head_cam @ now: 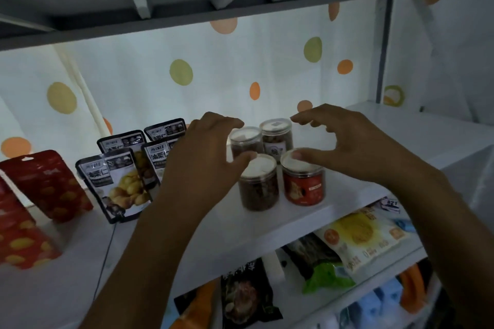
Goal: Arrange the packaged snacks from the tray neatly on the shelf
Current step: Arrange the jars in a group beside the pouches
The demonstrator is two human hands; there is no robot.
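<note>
Four jars [275, 139] stand clustered on the shelf [361, 189]. Your right grip [347, 141], loose and empty, hangs over the red jar [304, 187]; your left grip [203, 157], equally empty, over the brown jar [258, 189] just left of it.

white shelf [66, 288] with four lidded jars [258, 187], upright grey pouches [117, 184] and red pouches [48, 184]

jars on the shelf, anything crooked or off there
Nothing is tipped or spilled: the four jars stand upright, lids on, in a tight square. Only the labels disagree: the front right jar shows its red label, the front left jar shows none.
</note>
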